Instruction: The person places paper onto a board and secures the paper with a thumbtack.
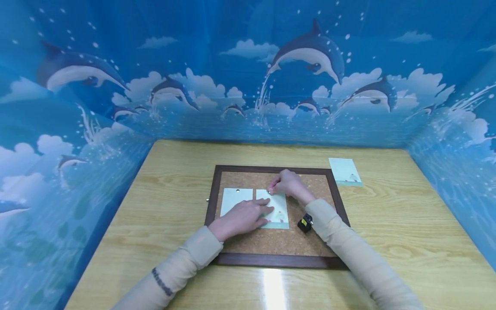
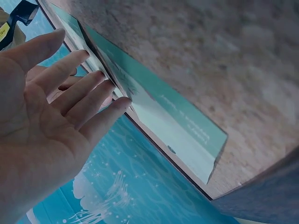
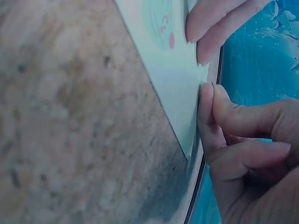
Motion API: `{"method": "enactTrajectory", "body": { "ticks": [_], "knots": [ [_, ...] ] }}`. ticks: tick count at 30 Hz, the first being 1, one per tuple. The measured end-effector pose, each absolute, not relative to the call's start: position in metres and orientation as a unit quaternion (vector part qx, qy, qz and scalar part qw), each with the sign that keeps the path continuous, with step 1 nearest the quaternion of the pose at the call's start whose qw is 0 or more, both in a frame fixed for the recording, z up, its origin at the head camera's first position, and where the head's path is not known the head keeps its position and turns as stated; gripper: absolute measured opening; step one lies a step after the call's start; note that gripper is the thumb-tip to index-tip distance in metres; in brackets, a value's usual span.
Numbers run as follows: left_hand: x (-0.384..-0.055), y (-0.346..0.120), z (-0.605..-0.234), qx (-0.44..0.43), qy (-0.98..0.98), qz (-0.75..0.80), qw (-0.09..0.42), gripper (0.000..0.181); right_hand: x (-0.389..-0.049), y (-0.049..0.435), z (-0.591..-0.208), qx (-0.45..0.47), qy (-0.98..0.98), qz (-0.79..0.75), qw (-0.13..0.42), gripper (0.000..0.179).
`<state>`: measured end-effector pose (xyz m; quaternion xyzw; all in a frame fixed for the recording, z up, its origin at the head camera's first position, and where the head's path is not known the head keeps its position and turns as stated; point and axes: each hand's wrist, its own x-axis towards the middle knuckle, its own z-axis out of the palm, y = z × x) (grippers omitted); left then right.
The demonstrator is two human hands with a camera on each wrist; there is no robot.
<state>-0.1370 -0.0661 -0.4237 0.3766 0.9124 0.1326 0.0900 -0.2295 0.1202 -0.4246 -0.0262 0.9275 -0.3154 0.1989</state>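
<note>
A cork board (image 1: 259, 244) in a dark wooden frame lies on the table. Two pale green note sheets lie side by side on it. The left sheet (image 1: 232, 199) has a thumbtack (image 1: 238, 190) at its top edge. My left hand (image 1: 244, 217) rests with its fingers spread on the right sheet (image 1: 280, 203); in the left wrist view those fingers look straight. At that sheet's top edge, my right hand (image 1: 288, 184) pinches a small thumbtack (image 1: 269, 192) between thumb and index finger, mostly hidden by the fingertips in the right wrist view.
Another note sheet (image 1: 345, 171) lies on the wooden table (image 1: 395, 206) beyond the board's upper right corner. A blue dolphin-print curtain (image 1: 240, 56) walls the table at the back and sides. A small black device (image 1: 305, 223) sits at the right wrist.
</note>
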Motion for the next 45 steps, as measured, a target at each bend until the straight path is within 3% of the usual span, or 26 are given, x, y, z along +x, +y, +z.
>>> {"method": "enactTrajectory", "body": {
  "ticks": [18,29,42,45],
  "knots": [
    [-0.137,-0.065,-0.423,0.374,0.913,0.128,0.102,0.046,-0.227,0.111,-0.416,-0.059,0.957,-0.231,0.165,0.003],
    [-0.137,-0.065,-0.421,0.377,0.909,0.14,0.111,0.045,-0.232,0.116,-0.419,-0.031,0.941,-0.264,0.21,0.003],
    [-0.136,-0.067,-0.42,0.38,0.909,0.13,0.107,0.047,-0.229,0.111,-0.422,-0.026,0.937,-0.289,0.193,0.003],
    [-0.136,-0.066,-0.419,0.379,0.91,0.129,0.111,0.047,-0.231,0.109,-0.422,-0.014,0.937,-0.288,0.196,0.014]
  ]
}}
